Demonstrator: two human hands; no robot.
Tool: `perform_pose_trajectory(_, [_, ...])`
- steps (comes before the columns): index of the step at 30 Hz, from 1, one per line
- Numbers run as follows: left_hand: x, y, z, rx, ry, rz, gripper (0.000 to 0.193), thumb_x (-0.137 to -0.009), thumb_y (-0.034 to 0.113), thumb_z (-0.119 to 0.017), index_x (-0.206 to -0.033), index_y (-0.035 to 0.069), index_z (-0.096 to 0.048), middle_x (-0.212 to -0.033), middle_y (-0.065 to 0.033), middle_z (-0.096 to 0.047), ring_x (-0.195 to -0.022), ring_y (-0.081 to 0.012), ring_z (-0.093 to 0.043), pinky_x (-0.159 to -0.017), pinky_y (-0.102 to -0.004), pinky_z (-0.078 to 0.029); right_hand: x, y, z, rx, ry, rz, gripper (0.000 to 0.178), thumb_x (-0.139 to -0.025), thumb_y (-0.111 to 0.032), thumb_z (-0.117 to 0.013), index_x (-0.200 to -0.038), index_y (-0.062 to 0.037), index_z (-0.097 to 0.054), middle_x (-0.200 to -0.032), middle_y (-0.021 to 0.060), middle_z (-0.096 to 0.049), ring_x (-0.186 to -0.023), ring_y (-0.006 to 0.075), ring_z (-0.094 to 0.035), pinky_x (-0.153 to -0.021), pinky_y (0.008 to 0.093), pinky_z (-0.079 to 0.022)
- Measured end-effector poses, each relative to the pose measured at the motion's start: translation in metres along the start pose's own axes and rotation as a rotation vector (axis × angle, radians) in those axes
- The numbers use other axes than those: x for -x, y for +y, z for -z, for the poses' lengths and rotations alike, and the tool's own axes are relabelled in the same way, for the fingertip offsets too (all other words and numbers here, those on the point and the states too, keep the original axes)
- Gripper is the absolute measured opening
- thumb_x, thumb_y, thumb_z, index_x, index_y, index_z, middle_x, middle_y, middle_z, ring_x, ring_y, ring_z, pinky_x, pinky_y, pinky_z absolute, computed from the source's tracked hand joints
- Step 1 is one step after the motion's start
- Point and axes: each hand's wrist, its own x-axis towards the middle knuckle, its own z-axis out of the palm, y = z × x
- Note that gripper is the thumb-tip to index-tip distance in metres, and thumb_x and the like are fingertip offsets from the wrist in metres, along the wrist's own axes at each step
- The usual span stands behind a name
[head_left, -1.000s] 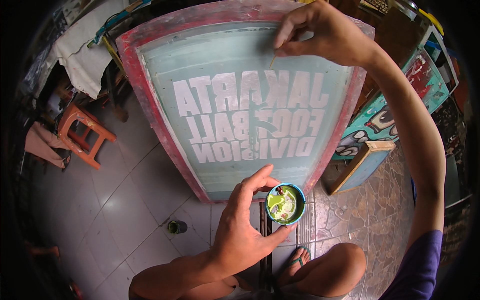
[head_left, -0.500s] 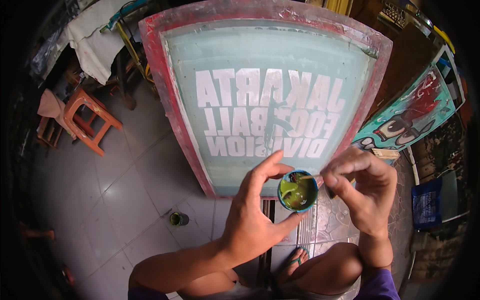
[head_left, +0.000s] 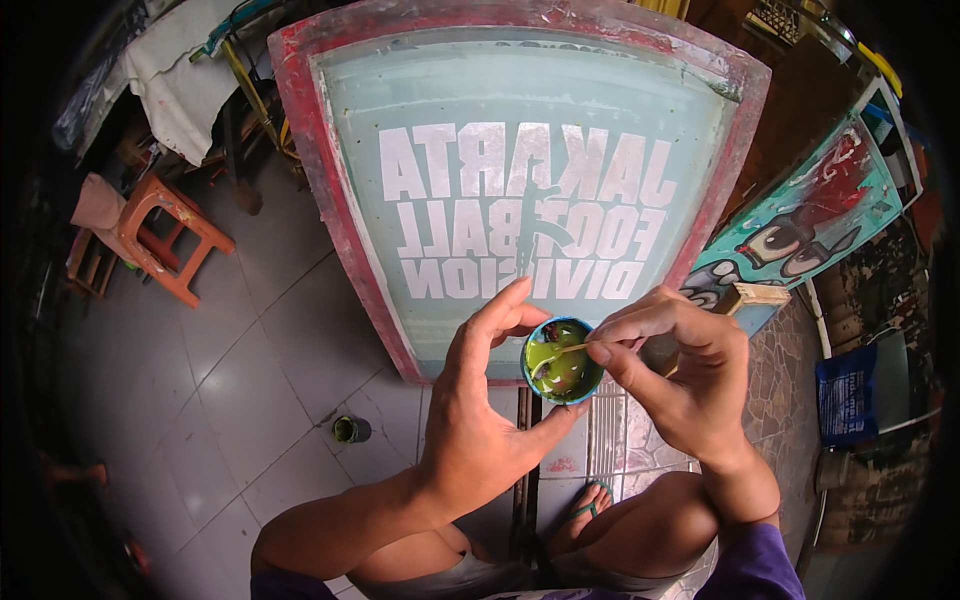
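Note:
My left hand (head_left: pixel 478 405) is wrapped round a small blue-rimmed cup (head_left: pixel 526 366) holding green liquid (head_left: pixel 568 378). Between the thumb and fingers of my right hand (head_left: pixel 680 365) is a thin wooden stick (head_left: pixel 577 348), its far end dipping into the green. Some dark bits show at the cup's inner wall. Just beyond both hands stands a screen printing frame (head_left: pixel 322 190), tilted, with a red-stained border and pale blue-green mesh. Mirrored block lettering (head_left: pixel 450 215) shows pale on the mesh.
On the tiled floor at left stands another small dark cup (head_left: pixel 346 429) with green inside. An orange plastic stool (head_left: pixel 165 235) is farther left, near a cloth-draped table (head_left: pixel 175 90). Painted panel (head_left: pixel 800 240) and blue bag (head_left: pixel 847 400) lie at right.
Both hands and the cup have shifted a little left in the picture. The stick now reaches deeper over the cup, and the green liquid's surface has changed. The whole view has shifted slightly.

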Motion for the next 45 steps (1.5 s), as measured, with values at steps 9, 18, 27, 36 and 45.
perform_pose_trajectory(9, [0.004, 0.003, 0.002, -0.013, -0.019, 0.057, 0.099, -0.073, 0.003, -0.091, -0.155, 0.002, -0.036, -0.129, -0.0138, -0.061, -0.12, -0.0244, -0.062, -0.109, -0.0426, -0.047, -0.007, -0.001, 0.005, 0.048, -0.061, 0.094, 0.011, -0.083, 0.004, -0.08, -0.092, -0.0015, -0.076, -0.091, 0.0087, -0.078, -0.083, 0.0178, -0.071, -0.078, 0.0308, -0.055])
perform_pose_trajectory(18, [0.006, 0.008, -0.004, -0.025, -0.066, 0.042, 0.097, -0.073, 0.005, -0.091, -0.154, 0.001, -0.037, -0.127, -0.0141, -0.064, -0.121, -0.0257, -0.062, -0.11, -0.0433, -0.046, -0.171, 0.004, 0.046, 0.342, -0.261, 0.478, 0.009, -0.089, -0.006, -0.079, -0.093, 0.0012, -0.075, -0.093, 0.0074, -0.076, -0.087, 0.0127, -0.072, -0.086, 0.0294, -0.057])
perform_pose_trajectory(27, [0.008, 0.015, -0.004, -0.011, -0.071, -0.004, 0.099, -0.072, 0.007, -0.091, -0.154, 0.0, -0.037, -0.124, -0.0135, -0.066, -0.119, -0.025, -0.063, -0.107, -0.0422, -0.047, -0.225, -0.013, 0.031, 0.49, -0.542, 0.472, 0.011, -0.091, -0.008, -0.077, -0.1, -0.0015, -0.078, -0.095, 0.0083, -0.078, -0.089, 0.0161, -0.074, -0.085, 0.0306, -0.059])
perform_pose_trajectory(36, [0.009, 0.013, -0.002, -0.009, -0.074, 0.007, 0.098, -0.073, 0.007, -0.092, -0.154, 0.0, -0.037, -0.123, -0.0137, -0.067, -0.118, -0.0253, -0.064, -0.108, -0.0424, -0.047, -0.229, -0.011, 0.029, 0.52, -0.563, 0.349, 0.013, -0.09, -0.008, -0.077, -0.101, -0.0025, -0.079, -0.096, 0.0084, -0.079, -0.089, 0.016, -0.075, -0.084, 0.031, -0.06])
perform_pose_trajectory(45, [0.008, 0.014, -0.003, 0.001, -0.08, 0.017, 0.099, -0.072, 0.006, -0.091, -0.154, 0.0, -0.037, -0.123, -0.0139, -0.066, -0.119, -0.025, -0.064, -0.109, -0.0429, -0.046, -0.233, 0.01, 0.029, 0.601, -0.515, 0.619, 0.011, -0.09, -0.008, -0.08, -0.098, -0.0013, -0.078, -0.093, 0.0072, -0.077, -0.087, 0.017, -0.073, -0.086, 0.031, -0.059])
